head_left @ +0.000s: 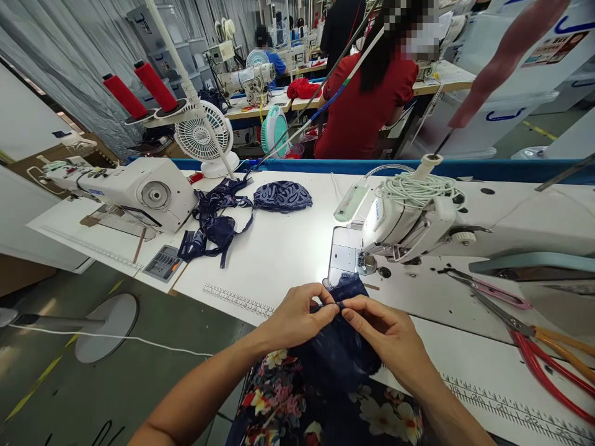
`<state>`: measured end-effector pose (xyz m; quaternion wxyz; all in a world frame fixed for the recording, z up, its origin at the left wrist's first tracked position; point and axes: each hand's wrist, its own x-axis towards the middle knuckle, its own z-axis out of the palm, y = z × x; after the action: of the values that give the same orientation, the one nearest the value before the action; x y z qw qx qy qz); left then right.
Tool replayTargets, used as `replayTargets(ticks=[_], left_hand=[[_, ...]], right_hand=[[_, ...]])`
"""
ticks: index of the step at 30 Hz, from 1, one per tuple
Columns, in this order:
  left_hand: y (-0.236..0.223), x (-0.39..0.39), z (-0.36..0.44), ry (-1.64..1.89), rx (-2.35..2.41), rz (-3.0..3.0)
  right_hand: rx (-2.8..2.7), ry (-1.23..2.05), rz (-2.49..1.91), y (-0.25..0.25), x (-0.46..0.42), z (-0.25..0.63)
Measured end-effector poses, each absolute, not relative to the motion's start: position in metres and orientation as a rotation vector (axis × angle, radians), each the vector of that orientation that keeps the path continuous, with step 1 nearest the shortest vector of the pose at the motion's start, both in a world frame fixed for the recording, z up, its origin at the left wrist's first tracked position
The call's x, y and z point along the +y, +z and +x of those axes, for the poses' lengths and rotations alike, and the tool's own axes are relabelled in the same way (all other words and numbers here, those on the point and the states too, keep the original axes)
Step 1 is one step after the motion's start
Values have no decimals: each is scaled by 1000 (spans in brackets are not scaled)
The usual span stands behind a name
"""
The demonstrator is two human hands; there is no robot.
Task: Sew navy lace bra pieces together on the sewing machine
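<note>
Both my hands meet at the table's front edge over a piece of sheer navy fabric (346, 353), which drapes down onto my lap. My left hand (302, 313) pinches its edge between thumb and forefinger. Close beside it, my right hand (385, 331) pinches the same edge, fingertips nearly touching the left ones. The fabric's upper end lies by the needle plate of a white sewing machine (404, 220). Farther left on the table are navy bra pieces with straps (216, 223) and a patterned navy cup (283, 196).
Red-handled scissors (525, 347) and orange-handled scissors (558, 341) lie at the right. A second sewing machine (149, 192) stands at the left, near a white fan (204, 136) and red thread cones (155, 87). A person in red (367, 111) sits beyond the table.
</note>
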<state>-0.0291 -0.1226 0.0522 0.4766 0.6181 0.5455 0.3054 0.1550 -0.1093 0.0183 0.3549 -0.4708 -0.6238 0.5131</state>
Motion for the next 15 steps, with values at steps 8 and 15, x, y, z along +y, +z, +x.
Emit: replayTargets(ticks=[8, 15], left_hand=[[34, -128, -45, 891, 1351, 1688], [45, -150, -115, 1285, 1503, 2104]], right_hand=[[-1927, 863, -1006, 29, -117, 133], [-2066, 1052, -805, 40, -105, 73]])
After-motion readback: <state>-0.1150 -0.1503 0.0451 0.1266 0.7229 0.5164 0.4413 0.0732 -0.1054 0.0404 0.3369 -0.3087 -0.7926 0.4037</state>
